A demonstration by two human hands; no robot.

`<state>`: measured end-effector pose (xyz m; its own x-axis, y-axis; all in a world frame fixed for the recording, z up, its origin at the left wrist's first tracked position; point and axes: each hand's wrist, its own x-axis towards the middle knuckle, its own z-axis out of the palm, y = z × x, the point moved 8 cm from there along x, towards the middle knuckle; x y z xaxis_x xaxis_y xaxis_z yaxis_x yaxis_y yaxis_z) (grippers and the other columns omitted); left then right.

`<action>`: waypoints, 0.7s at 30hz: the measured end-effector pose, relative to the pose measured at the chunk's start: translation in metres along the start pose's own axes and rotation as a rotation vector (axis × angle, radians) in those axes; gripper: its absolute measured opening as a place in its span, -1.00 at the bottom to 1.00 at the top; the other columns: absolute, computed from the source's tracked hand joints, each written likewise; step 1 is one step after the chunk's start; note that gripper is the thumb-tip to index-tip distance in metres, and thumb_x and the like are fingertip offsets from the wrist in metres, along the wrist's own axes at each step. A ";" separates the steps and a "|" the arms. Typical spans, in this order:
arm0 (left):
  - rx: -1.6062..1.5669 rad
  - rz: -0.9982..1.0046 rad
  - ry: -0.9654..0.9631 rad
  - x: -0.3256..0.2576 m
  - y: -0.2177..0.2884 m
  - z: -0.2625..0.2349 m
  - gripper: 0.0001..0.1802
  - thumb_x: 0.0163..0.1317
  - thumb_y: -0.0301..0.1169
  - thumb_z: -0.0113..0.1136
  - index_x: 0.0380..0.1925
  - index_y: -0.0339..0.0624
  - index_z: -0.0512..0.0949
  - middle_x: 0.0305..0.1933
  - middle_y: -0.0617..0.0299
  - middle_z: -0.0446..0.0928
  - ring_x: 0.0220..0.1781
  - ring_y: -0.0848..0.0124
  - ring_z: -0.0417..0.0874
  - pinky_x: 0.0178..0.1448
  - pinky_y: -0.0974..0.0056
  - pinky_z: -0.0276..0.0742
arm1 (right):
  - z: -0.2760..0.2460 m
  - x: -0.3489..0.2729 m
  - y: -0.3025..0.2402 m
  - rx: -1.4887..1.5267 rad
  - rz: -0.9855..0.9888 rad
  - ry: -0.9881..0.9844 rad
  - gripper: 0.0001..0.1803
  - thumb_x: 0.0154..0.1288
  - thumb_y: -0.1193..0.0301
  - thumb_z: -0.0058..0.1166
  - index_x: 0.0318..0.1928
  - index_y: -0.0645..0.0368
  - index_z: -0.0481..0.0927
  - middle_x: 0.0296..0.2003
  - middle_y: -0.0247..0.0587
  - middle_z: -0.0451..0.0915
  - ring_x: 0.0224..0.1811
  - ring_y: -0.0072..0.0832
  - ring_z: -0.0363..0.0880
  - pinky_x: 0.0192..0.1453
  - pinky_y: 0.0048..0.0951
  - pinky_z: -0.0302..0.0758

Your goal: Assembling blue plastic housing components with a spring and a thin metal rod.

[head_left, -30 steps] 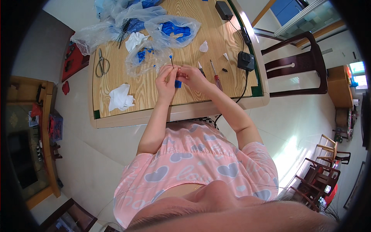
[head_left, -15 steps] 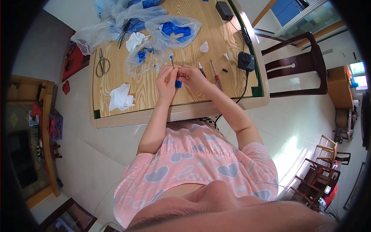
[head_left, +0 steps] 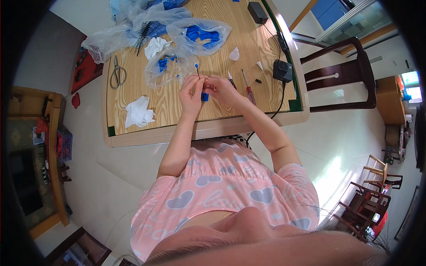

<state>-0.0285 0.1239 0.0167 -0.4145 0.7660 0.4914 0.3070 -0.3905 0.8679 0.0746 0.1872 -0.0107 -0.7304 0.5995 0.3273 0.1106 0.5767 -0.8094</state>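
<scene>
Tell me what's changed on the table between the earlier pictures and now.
Nothing visibly moved, and nothing was taken hold of or let go. The left grip and right grip stay together at the blue-tipped stick; the scissors and screwdriver lie as before.

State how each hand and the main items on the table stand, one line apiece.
Left hand: fingers closed on the blue-tipped rod
Right hand: fingers bent, meeting the left; any grip hidden
Blue-tipped rod: held, tip sticking out
Blue piece: partly hidden by the hands
Scissors: lying flat
Screwdriver: lying down, tip pointing away
Nearest tissue: crumpled
</scene>
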 end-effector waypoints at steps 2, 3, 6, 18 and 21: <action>0.002 0.007 0.000 0.000 0.001 0.000 -0.91 0.23 -0.57 0.15 -0.38 -0.36 0.62 -0.29 0.12 0.61 -0.14 0.30 0.57 0.03 0.27 0.44 | 0.000 0.000 0.000 -0.005 -0.002 0.000 -0.84 0.08 0.52 0.18 -0.31 0.24 0.50 -0.44 -0.12 0.47 -0.39 -0.17 0.52 -0.28 -0.24 0.45; 0.002 0.004 0.000 0.000 0.001 0.000 -0.91 0.23 -0.57 0.15 -0.38 -0.36 0.62 -0.29 0.12 0.61 -0.15 0.30 0.57 0.03 0.27 0.44 | 0.000 -0.001 0.000 -0.002 -0.005 0.002 -0.83 0.08 0.52 0.19 -0.30 0.24 0.50 -0.44 -0.12 0.47 -0.39 -0.17 0.52 -0.28 -0.25 0.45; 0.002 0.009 0.006 0.000 0.003 0.000 -0.91 0.23 -0.57 0.14 -0.38 -0.36 0.62 -0.30 0.13 0.61 -0.15 0.30 0.57 0.03 0.27 0.43 | 0.000 0.000 0.000 -0.002 -0.015 0.007 -0.83 0.08 0.52 0.19 -0.30 0.24 0.50 -0.44 -0.12 0.47 -0.38 -0.18 0.52 -0.28 -0.25 0.45; 0.004 0.002 0.009 0.001 0.005 0.000 -0.90 0.23 -0.56 0.14 -0.38 -0.35 0.63 -0.30 0.13 0.62 -0.14 0.30 0.58 0.03 0.27 0.43 | 0.001 -0.001 0.002 -0.005 0.010 0.000 -0.82 0.09 0.52 0.20 -0.27 0.22 0.50 -0.42 -0.13 0.48 -0.36 -0.20 0.53 -0.25 -0.28 0.46; 0.004 0.007 0.009 0.001 0.004 -0.001 -0.90 0.23 -0.56 0.14 -0.39 -0.35 0.62 -0.30 0.13 0.62 -0.15 0.30 0.58 0.03 0.27 0.43 | 0.001 -0.001 0.000 -0.009 -0.004 0.003 -0.82 0.09 0.53 0.20 -0.27 0.22 0.50 -0.41 -0.13 0.48 -0.36 -0.20 0.53 -0.25 -0.28 0.46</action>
<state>-0.0279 0.1224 0.0208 -0.4204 0.7585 0.4979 0.3135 -0.3936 0.8642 0.0746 0.1864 -0.0118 -0.7289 0.5987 0.3319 0.1138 0.5841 -0.8037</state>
